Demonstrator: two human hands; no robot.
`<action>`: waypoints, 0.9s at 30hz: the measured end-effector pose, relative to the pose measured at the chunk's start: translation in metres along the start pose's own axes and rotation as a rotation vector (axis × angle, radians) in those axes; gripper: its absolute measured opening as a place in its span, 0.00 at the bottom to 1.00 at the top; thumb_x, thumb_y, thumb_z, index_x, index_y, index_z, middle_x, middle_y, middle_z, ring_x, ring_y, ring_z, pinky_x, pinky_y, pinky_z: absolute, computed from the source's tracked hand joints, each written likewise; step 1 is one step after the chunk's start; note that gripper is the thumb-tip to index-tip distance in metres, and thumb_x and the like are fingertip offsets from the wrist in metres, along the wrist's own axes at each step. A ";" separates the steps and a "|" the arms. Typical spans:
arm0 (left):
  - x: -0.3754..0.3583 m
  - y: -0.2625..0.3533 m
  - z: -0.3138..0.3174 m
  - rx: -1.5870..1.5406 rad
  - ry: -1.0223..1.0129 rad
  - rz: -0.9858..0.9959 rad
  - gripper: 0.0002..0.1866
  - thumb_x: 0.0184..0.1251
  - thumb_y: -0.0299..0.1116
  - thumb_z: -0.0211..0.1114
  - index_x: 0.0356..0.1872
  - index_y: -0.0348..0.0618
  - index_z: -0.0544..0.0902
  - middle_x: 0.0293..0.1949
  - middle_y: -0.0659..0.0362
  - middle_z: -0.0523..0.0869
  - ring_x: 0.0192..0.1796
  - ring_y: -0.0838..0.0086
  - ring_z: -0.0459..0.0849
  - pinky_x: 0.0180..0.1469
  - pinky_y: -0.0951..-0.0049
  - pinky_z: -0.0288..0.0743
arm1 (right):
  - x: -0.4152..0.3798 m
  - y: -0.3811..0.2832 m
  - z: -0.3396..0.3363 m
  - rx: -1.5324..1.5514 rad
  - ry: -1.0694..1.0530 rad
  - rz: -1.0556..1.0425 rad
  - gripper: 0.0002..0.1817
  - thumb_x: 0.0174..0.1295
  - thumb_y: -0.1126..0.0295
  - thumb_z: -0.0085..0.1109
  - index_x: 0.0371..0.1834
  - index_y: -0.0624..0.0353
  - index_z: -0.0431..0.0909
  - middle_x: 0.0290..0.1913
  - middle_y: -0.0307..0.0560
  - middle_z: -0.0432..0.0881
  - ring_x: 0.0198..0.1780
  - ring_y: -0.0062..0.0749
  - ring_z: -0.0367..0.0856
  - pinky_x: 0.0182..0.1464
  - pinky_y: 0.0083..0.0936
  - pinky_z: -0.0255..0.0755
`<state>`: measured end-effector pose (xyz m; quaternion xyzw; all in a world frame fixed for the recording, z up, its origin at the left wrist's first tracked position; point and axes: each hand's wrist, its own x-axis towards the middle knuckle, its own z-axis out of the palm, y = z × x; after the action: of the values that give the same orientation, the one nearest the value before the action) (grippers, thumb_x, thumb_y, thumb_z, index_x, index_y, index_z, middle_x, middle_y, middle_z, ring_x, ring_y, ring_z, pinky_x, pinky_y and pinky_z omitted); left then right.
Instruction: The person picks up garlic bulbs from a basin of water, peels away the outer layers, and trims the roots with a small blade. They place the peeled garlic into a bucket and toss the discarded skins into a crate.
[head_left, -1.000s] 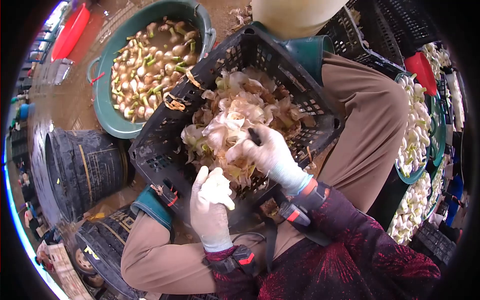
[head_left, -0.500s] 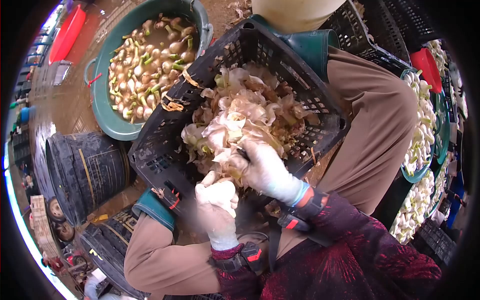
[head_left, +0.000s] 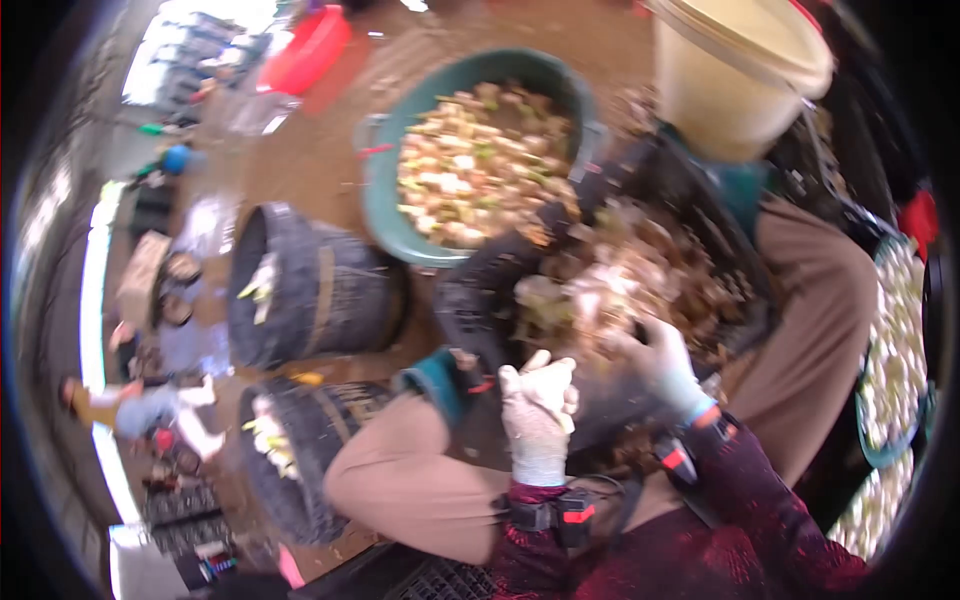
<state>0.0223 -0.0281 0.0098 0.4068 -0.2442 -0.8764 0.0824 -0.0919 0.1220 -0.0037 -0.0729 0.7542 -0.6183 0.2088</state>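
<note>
My left hand [head_left: 540, 405], in a pale glove, is closed in front of the black crate's near edge. Its curled fingers wrap a whitish rounded thing that looks like a garlic bulb, mostly hidden by the glove. Over the crate's near right part, my gloved right hand [head_left: 668, 368] has its fingers bent together. A small dark thing shows at its fingertips, too blurred to name. Loose garlic skins [head_left: 620, 290] heap up inside the black plastic crate [head_left: 470, 305], which stands tilted between my legs.
A green tub [head_left: 380, 215] of garlic bulbs in water stands beyond the crate. Two dark buckets [head_left: 350, 285] with white stalks lie tipped at left. A cream bucket [head_left: 715, 90] is at top right. Basins of white garlic [head_left: 895, 350] line the right; another person [head_left: 150, 410] is far left.
The view has swung left, so everything sits further right and more of the left side shows. My hands have moved apart, the right one away from the left.
</note>
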 end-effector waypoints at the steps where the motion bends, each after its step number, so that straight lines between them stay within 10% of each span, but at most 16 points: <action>1: 0.002 0.018 -0.003 -0.057 -0.011 0.044 0.36 0.66 0.68 0.45 0.53 0.42 0.74 0.37 0.48 0.84 0.23 0.63 0.79 0.21 0.70 0.71 | -0.001 0.001 -0.001 -0.074 -0.029 0.028 0.12 0.57 0.66 0.66 0.34 0.65 0.78 0.25 0.46 0.79 0.28 0.22 0.72 0.34 0.28 0.70; 8: -0.004 0.243 0.008 -0.367 -0.514 0.360 0.20 0.72 0.47 0.48 0.43 0.38 0.75 0.43 0.48 0.80 0.39 0.63 0.80 0.40 0.63 0.80 | -0.004 0.028 0.006 -0.107 -0.159 -0.057 0.12 0.58 0.64 0.63 0.35 0.63 0.80 0.29 0.58 0.82 0.34 0.50 0.83 0.38 0.38 0.74; 12: 0.035 0.286 0.057 -0.510 0.196 0.847 0.31 0.71 0.47 0.56 0.62 0.30 0.65 0.55 0.39 0.75 0.54 0.52 0.79 0.54 0.53 0.82 | -0.008 0.001 0.004 -0.345 -0.144 -0.270 0.10 0.60 0.66 0.61 0.39 0.61 0.79 0.30 0.59 0.81 0.31 0.53 0.81 0.35 0.39 0.76; 20: 0.265 0.217 0.136 0.916 -0.187 0.472 0.18 0.62 0.31 0.65 0.53 0.37 0.78 0.41 0.55 0.83 0.41 0.75 0.83 0.39 0.79 0.78 | 0.012 0.019 -0.008 -0.355 -0.316 -0.031 0.09 0.61 0.66 0.59 0.34 0.61 0.75 0.32 0.57 0.79 0.36 0.54 0.80 0.38 0.42 0.75; 27: 0.439 0.115 0.188 2.153 -0.254 0.532 0.34 0.47 0.31 0.72 0.60 0.39 0.75 0.56 0.47 0.81 0.58 0.65 0.80 0.61 0.70 0.72 | 0.036 0.002 -0.016 -0.123 -0.260 0.154 0.07 0.60 0.72 0.57 0.32 0.65 0.72 0.29 0.62 0.75 0.36 0.61 0.76 0.39 0.43 0.70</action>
<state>-0.4132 -0.2111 -0.1251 0.1081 -0.9622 -0.1973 -0.1536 -0.1305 0.1241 -0.0107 -0.1071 0.7606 -0.5385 0.3466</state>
